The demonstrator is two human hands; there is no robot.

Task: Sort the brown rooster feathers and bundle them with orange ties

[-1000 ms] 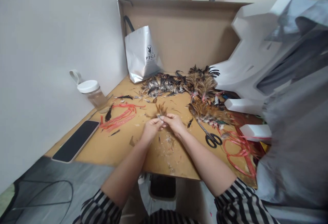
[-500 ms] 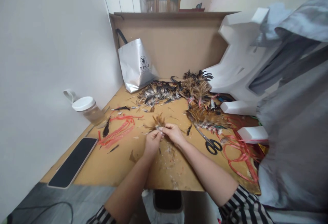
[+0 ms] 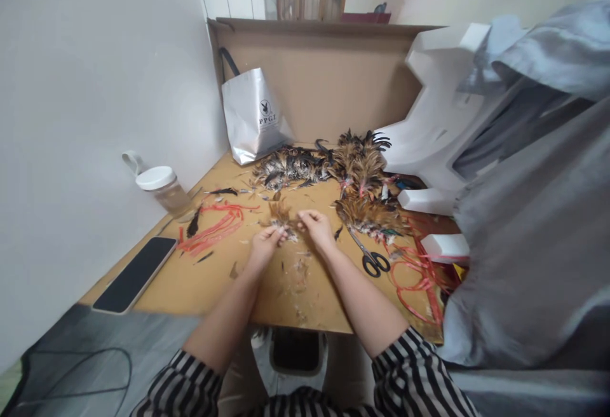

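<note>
My left hand (image 3: 267,243) is closed in a pinch at the lower end of a small bunch of brown feathers (image 3: 280,212), whose tips fan out away from me. To its right, my right hand (image 3: 316,226) is raised off the bunch, thumb and fingers pressed together; anything between them is too small to make out. A larger heap of brown feathers (image 3: 366,213) lies just past my right hand, with black-handled scissors (image 3: 370,258) below it. Pink-red ribbon strips (image 3: 220,231) are spread out on the left.
Dark and tan feather piles (image 3: 290,168) sit at the back beside a silver bag (image 3: 250,118). On the left are a lidded jar (image 3: 164,191) and a phone (image 3: 136,274). Tangled red ribbon (image 3: 419,283), white foam (image 3: 429,201) and grey cloth (image 3: 528,232) border the right side.
My hands were together at the feather bunch and have come apart: the right has drawn away to the right, the left stays at the bunch. The camera view has shifted slightly.
</note>
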